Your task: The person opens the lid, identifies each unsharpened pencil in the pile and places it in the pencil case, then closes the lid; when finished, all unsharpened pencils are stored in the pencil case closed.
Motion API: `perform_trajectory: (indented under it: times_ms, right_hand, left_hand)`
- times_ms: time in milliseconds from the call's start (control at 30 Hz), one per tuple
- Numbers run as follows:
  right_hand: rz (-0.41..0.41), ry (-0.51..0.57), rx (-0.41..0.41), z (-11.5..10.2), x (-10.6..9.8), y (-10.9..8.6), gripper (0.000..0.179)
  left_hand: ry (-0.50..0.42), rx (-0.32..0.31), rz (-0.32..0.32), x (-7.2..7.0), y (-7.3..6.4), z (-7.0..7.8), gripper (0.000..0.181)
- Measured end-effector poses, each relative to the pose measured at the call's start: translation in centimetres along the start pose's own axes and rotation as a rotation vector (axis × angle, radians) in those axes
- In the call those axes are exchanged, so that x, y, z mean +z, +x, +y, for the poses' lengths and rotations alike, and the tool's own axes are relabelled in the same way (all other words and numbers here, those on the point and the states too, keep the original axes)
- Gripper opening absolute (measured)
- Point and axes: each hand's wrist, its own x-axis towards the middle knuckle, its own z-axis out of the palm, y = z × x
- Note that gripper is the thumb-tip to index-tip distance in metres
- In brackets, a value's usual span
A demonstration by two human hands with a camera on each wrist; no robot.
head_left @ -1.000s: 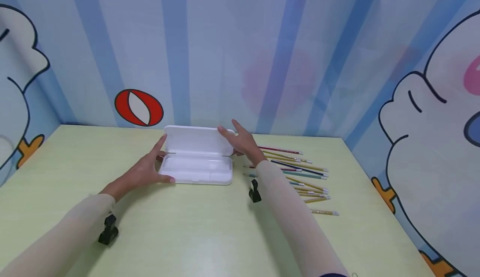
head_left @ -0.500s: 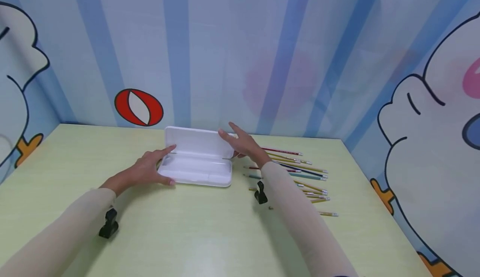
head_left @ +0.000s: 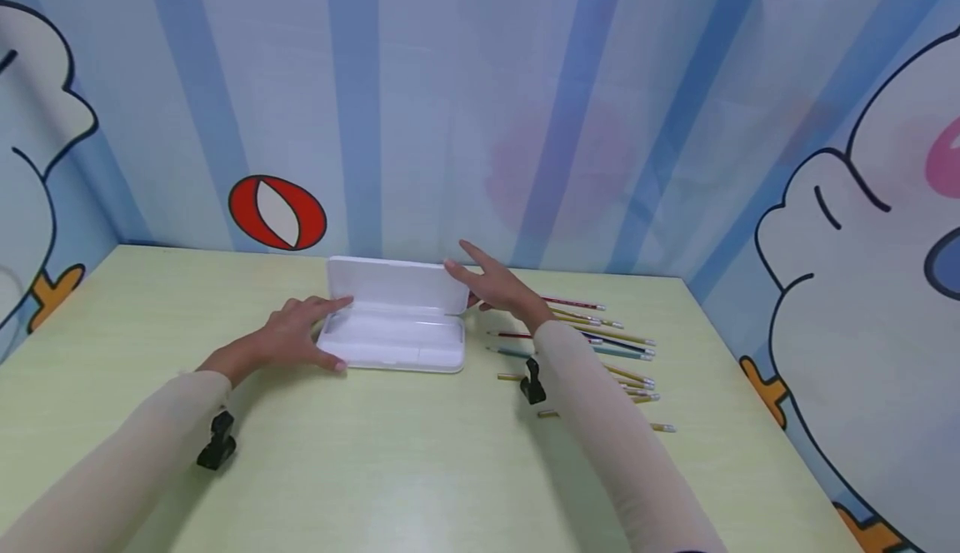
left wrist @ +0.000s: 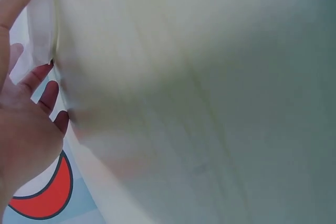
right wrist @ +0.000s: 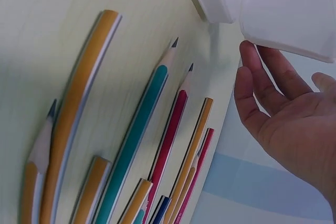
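An open white plastic pencil case (head_left: pixel 396 343) lies near the back of the table, its lid (head_left: pixel 393 282) tilted up behind the base. My left hand (head_left: pixel 288 336) spans the left end of the base, thumb at the front edge and index fingertip over the hinge side. In the left wrist view, the other fingers of the left hand (left wrist: pixel 31 114) curl loosely beside the case. My right hand (head_left: pixel 501 288) is at the right end of the lid, fingers spread and only gently bent. The right wrist view shows fingertips (right wrist: pixel 249 51) right at the lid's edge.
Several pencils lie to the right of the case, partly hidden by the right sleeve (head_left: pixel 600 420); among them are a teal pencil (right wrist: pixel 134 135) and a red pencil (right wrist: pixel 170 135). A striped blue cartoon backdrop (head_left: pixel 420 103) stands along the table's back edge.
The left index finger has come down from the lid's left edge to the hinge side. The right hand has shifted slightly right, and the lid leans back a little more.
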Motion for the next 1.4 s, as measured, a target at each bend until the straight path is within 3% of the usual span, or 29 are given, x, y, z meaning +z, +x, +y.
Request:
perform_trajectory:
  times_ms: [333,667,1067,1400]
  right_hand:
    - [-0.012,0.021,-0.015,0.25,-0.23,0.04,0.078]
    - [-0.014,0.029,0.008,0.14,-0.27,-0.10,0.078]
    - [-0.023,0.017,0.026,0.01,-0.28,-0.15,0.076]
    - [-0.033,0.039,0.044,0.08,-0.22,-0.18,0.073]
  left_hand:
    - [0.047,0.017,-0.052,-0.01,0.01,-0.21,0.113]
    - [0.053,0.044,-0.003,0.25,-0.29,0.02,0.108]
    - [0.063,0.021,-0.030,0.38,-0.14,-0.12,0.111]
    - [0.049,0.017,-0.010,0.61,0.24,-0.20,0.112]
